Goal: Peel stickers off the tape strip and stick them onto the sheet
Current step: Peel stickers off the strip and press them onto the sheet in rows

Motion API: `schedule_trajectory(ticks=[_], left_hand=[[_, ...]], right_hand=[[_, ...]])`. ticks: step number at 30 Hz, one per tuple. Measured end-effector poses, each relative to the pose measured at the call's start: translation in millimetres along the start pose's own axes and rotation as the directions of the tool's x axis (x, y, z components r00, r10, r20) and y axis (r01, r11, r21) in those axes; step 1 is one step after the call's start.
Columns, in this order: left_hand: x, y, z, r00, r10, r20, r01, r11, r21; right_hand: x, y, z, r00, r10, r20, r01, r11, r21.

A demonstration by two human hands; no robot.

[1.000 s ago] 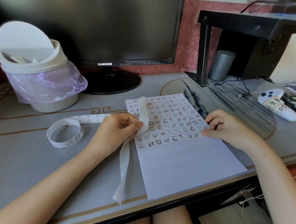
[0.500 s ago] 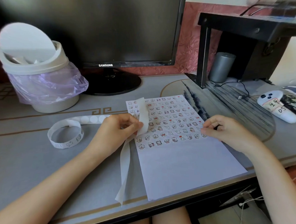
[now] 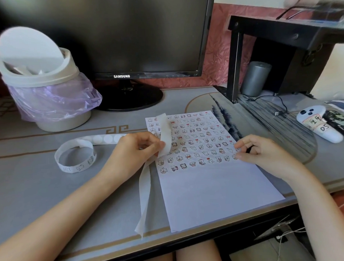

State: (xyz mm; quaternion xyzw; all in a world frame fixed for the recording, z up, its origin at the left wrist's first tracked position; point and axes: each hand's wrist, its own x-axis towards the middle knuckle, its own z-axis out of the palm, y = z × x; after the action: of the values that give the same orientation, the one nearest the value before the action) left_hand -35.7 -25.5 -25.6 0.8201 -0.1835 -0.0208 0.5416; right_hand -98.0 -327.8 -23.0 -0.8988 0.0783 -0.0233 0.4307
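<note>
Sheet (image 3: pixel 218 191): white paper, lower centre of frame; near half blank, far half filled with rows of stickers (image 3: pixel 195 141).
Tape strip (image 3: pixel 145 191): pale backing; long axis runs near-to-far beside the sheet's left edge.
Left hand (image 3: pixel 136 151): mid-frame, pinching the strip; the nearer hand to it.
Right hand (image 3: pixel 265 156): at the sheet's right edge; the strip lies well apart, to its left. Fingers bent, tips on paper; a pinch cannot be told.
Coil (image 3: pixel 74 159): left of centre, printed stickers showing.
</note>
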Motion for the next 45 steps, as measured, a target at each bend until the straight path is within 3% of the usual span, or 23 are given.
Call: schedule_trajectory(ticks=[6,13,18,24,31,38,45], left_hand=[[0,2,-1,1.0,0.003,-0.027,-0.002,1.0,0.004],[2,1,-5,0.992,0.045,-0.117,-0.049,0.998,-0.035],[1,6,-6,0.977,0.094,-0.19,-0.109,0.992,-0.07],[2,8,-9,0.957,0.111,-0.268,-0.154,0.977,-0.146],[3,11,-11,0.939,0.122,-0.321,-0.2,0.955,-0.22],[4,10,-11,0.957,0.086,-0.277,-0.166,0.946,-0.277],[2,8,-8,0.982,0.088,-0.168,-0.116,0.979,-0.165]], right_hand=[[1,1,-1,1.0,0.004,-0.005,-0.004,1.0,0.013],[8,-25,11,0.927,-0.067,-0.368,0.111,0.989,0.1],[13,-66,43,0.956,-0.213,-0.203,0.256,0.942,0.219],[18,-105,93,0.899,-0.436,-0.036,0.429,0.862,0.271],[22,-115,112,0.905,-0.421,-0.064,0.415,0.838,0.354],[25,-111,114,0.916,-0.381,-0.13,0.399,0.816,0.419],[27,-107,112,0.904,-0.382,-0.193,0.428,0.81,0.402]])
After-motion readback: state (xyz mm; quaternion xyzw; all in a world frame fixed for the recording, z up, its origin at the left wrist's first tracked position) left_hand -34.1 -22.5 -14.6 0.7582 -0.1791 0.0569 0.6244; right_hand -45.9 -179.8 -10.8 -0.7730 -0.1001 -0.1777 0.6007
